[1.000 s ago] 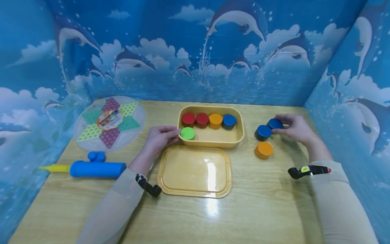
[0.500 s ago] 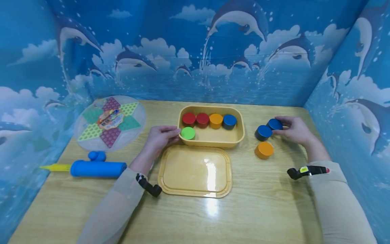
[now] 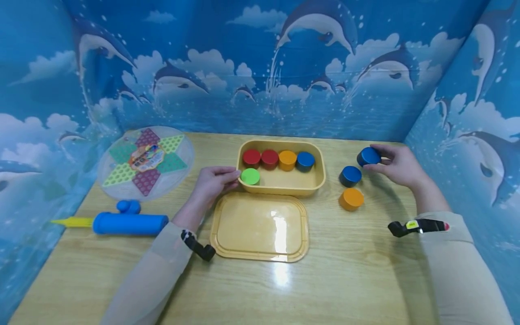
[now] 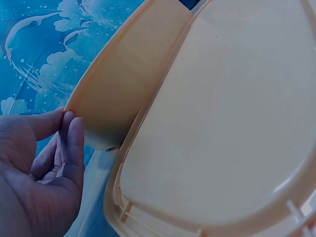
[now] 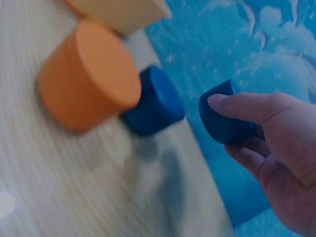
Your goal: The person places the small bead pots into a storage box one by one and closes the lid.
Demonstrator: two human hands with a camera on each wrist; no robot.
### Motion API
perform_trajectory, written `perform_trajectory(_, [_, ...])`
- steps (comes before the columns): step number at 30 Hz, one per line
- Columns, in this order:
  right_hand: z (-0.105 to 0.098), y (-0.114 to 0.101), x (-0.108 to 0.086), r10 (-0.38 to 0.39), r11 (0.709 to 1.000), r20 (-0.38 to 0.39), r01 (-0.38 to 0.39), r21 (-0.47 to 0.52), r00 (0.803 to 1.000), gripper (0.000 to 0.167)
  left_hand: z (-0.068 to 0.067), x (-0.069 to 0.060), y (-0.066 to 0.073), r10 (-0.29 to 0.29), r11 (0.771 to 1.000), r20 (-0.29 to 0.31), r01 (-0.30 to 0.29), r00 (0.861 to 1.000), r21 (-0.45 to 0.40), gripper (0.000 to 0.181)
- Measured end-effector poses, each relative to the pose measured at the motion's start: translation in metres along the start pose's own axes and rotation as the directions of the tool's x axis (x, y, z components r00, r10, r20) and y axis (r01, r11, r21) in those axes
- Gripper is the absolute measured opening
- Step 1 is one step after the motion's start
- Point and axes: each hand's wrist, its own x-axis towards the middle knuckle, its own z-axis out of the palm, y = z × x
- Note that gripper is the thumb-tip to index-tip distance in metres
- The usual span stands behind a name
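My right hand (image 3: 400,167) pinches a blue cylinder (image 3: 369,156) between thumb and fingers; in the right wrist view this blue cylinder (image 5: 222,114) appears raised off the table. A second blue cylinder (image 3: 350,176) and an orange cylinder (image 3: 351,199) stand on the table nearby. With thumb and fingertips, my left hand (image 3: 214,184) grips the left rim of the yellow box (image 3: 284,190). Inside the box are two red cylinders (image 3: 251,159) (image 3: 270,159), an orange one (image 3: 287,160), a blue one (image 3: 305,161) and a green one (image 3: 250,176).
A yellow lid (image 3: 260,228) lies flat in front of the box. At the left are a round star-patterned game board (image 3: 147,163) and a blue pump (image 3: 130,224) with a yellow nozzle, a small blue part (image 3: 128,206) beside it. Dolphin-printed cloth (image 3: 260,108) surrounds the table.
My right hand has lifted the farther blue cylinder, which now stands apart from the other blue one and slightly farther back. My left hand has stayed at the box rim.
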Motion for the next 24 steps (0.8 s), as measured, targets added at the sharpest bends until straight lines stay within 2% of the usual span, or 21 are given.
perform_trajectory(4, [0.005,-0.018,-0.002,-0.031,0.999,0.000,0.031,0.006,1.000,0.075,0.000,0.000,-0.001,-0.014,1.000,-0.011,0.014,1.000,0.014,0.036])
perform_trajectory(15, [0.027,-0.074,-0.003,-0.135,0.990,0.092,0.131,0.049,0.987,0.073,0.000,0.000,0.000,0.002,1.000,0.008,-0.002,1.000,-0.003,0.037])
perform_trajectory(24, [0.055,-0.100,0.000,-0.251,0.968,0.149,0.246,0.055,0.956,0.067,0.000,0.000,-0.001,-0.001,1.000,0.001,0.001,1.000,-0.009,0.037])
